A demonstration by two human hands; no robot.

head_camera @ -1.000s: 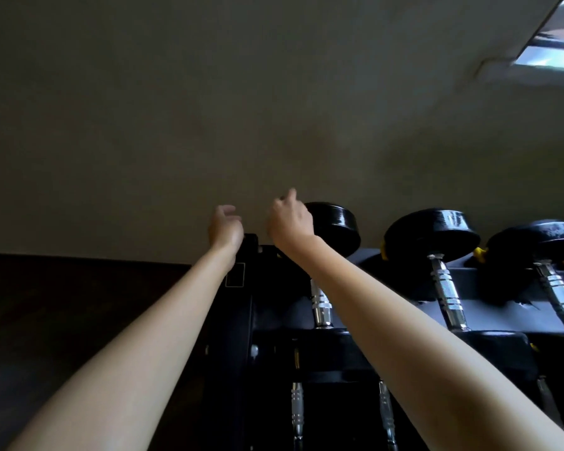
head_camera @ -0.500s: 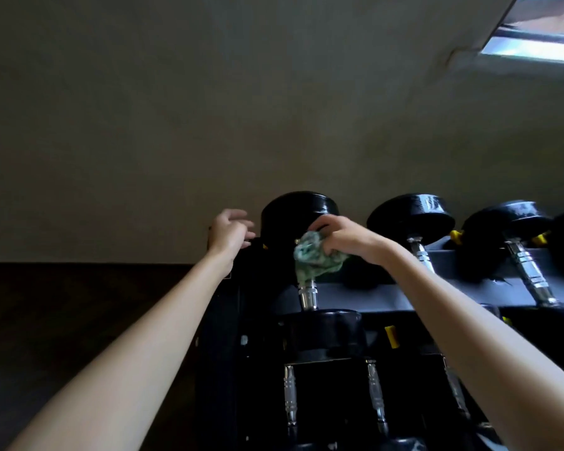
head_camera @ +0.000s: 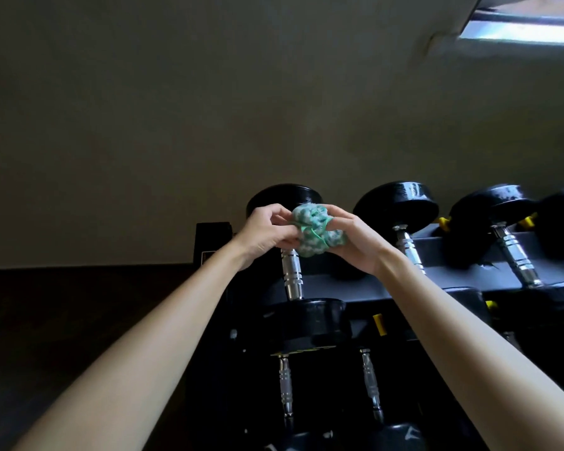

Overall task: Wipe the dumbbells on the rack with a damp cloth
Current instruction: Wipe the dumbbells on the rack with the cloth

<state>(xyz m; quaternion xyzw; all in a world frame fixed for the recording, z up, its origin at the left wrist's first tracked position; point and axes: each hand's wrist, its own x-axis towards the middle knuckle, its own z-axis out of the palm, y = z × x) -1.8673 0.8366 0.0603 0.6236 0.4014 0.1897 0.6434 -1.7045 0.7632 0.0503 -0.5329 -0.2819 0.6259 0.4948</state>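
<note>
Both the left hand [head_camera: 263, 234] and right hand [head_camera: 355, 243] grip a bunched green-and-white cloth [head_camera: 315, 233] between curled fingers, just above the leftmost black dumbbell's chrome handle [head_camera: 292, 275] on the dark metal rack [head_camera: 463, 275].

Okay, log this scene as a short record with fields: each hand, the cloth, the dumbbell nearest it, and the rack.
left hand: pinches the cloth's left side
right hand: grips the cloth from the right
cloth: green and white, bunched, held between both hands in front of the leftmost dumbbell's far head
cloth contact with dumbbell: cannot tell
leftmost dumbbell: black heads, chrome handle, on the top row
rack: dark, more dumbbells to the right and on a lower row
</note>
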